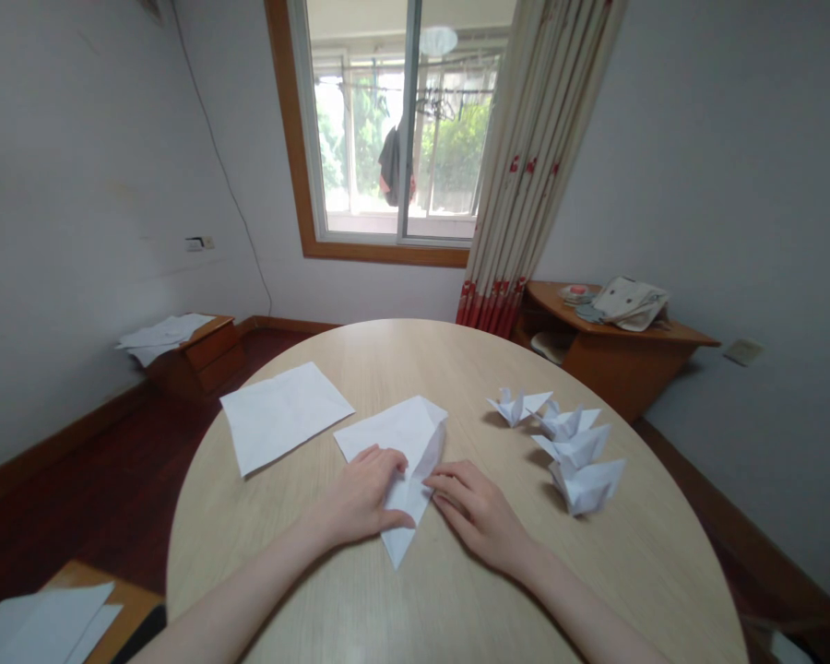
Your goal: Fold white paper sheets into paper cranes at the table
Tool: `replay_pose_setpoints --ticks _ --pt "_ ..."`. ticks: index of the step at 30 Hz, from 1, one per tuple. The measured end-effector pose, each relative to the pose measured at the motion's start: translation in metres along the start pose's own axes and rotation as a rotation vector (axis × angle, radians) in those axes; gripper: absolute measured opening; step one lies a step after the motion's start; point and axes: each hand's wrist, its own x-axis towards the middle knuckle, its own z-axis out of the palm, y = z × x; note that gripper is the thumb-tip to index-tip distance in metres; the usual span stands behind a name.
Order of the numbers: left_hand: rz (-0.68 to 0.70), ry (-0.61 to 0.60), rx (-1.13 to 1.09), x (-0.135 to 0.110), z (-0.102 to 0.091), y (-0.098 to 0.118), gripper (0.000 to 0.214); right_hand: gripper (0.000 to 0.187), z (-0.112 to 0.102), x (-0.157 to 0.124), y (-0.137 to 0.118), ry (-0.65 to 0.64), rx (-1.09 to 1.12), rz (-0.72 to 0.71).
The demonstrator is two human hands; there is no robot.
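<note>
A partly folded sheet of white paper [394, 429] lies on the round table, its narrow point toward me. My left hand [363, 493] rests on its left side, fingers stretched out and thumb spread across the lower part. At the right edge, my right hand [480, 512] has its fingertips closed on the flap [430, 456], which stands slightly raised. The fingers partly hide the creases. Several folded paper cranes [585, 480] stand in a row to the right of my right hand.
A flat white sheet of paper [283, 415] lies at the left of the table [401, 341]. More paper sits on a low cabinet [211, 355] and on a surface at lower left. A wooden corner cabinet [615, 360] holding a cloth bag [633, 302] stands behind the table's right side.
</note>
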Motion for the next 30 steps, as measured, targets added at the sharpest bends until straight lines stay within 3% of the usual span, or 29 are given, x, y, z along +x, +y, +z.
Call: replay_pose_setpoints --ticks 9,13,22,30 --pt "0.142 -0.007 -0.074 -0.002 -0.004 0.002 0.029 0.046 -0.005 -0.001 0.003 0.111 -0.329 -0.090" --pt "0.152 -0.033 -0.143 -0.004 -0.005 0.005 0.025 0.046 -0.009 0.000 0.004 0.128 -0.432 -0.123" --pt "0.167 -0.047 -0.193 -0.005 -0.005 0.005 0.028 0.037 -0.020 0.000 0.011 0.124 -0.307 -0.100" --pt "0.184 -0.094 -0.199 -0.007 -0.006 0.006 0.045 0.026 -0.025 -0.005 0.026 -0.079 -0.203 -0.074"
